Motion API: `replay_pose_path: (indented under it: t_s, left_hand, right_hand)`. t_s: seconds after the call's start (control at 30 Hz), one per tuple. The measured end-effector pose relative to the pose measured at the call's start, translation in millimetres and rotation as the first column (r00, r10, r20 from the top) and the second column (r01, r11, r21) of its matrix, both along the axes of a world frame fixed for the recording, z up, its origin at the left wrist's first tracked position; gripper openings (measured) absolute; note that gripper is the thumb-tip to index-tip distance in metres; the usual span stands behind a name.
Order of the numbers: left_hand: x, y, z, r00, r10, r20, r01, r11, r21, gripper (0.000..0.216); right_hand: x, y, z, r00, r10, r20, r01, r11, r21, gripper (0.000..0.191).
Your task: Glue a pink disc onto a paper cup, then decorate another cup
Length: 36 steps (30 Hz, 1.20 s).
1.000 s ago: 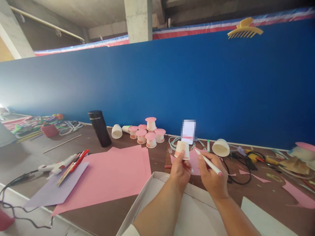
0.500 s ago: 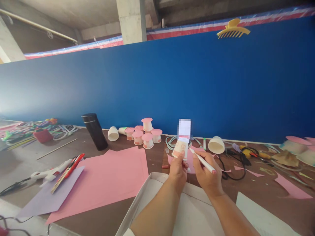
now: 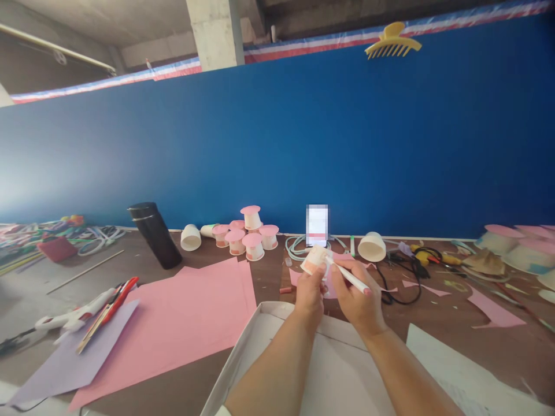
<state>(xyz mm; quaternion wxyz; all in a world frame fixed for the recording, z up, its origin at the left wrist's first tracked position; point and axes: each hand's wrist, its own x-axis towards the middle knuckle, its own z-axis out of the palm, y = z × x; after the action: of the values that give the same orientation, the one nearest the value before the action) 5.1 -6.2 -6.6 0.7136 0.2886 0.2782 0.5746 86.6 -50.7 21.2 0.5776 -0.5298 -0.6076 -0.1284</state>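
Note:
My left hand (image 3: 311, 293) is closed around a small white paper cup (image 3: 313, 261) with an orange-pink band and marks on its side. In my right hand (image 3: 362, 303) is a white marker pen (image 3: 352, 278) with a pink end, its tip at the cup's side. Both hands are above the far edge of a shallow white box lid (image 3: 269, 323). Behind the cup, a lit phone (image 3: 317, 222) leans upright, its screen blurred out. To the left stands a group of small cups with pink paper discs (image 3: 255, 245) on top.
Pink paper sheets (image 3: 191, 323) lie left, with a purple sheet (image 3: 93, 358), a red utility knife (image 3: 110, 309) and a white glue gun (image 3: 76, 316). A black flask (image 3: 156, 237) stands behind them. Right are a blank cup (image 3: 372, 247), black cable (image 3: 401, 283) and pink scraps (image 3: 494, 309).
The marker tip has moved left onto the cup's side, and the cup has turned a little in my left hand. The whole view has shifted slightly to the right.

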Motion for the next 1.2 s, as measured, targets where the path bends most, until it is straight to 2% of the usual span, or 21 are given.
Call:
replay_pose_path:
  t_s: [0.33, 0.57, 1.2]
  left_hand:
    - [0.2, 0.3, -3.3, 0.997, 0.009, -0.082, -0.008, 1.000, 0.024, 0.041]
    - [-0.4, -1.3, 1.5, 0.992, 0.004, -0.126, -0.002, 1.000, 0.015, 0.043]
    - [-0.7, -1.3, 2.6, 0.995, -0.008, -0.104, 0.009, 1.000, 0.005, 0.045]
  right_hand:
    - [1.4, 2.2, -1.7, 1.000, -0.016, 0.010, 0.016, 1.000, -0.004, 0.013]
    - [2.6, 2.2, -2.4, 0.999, -0.047, 0.025, 0.047, 0.999, 0.002, 0.013]
    - [1.2, 2.2, -0.1, 0.998, -0.058, 0.023, 0.058, 0.998, -0.005, 0.014]
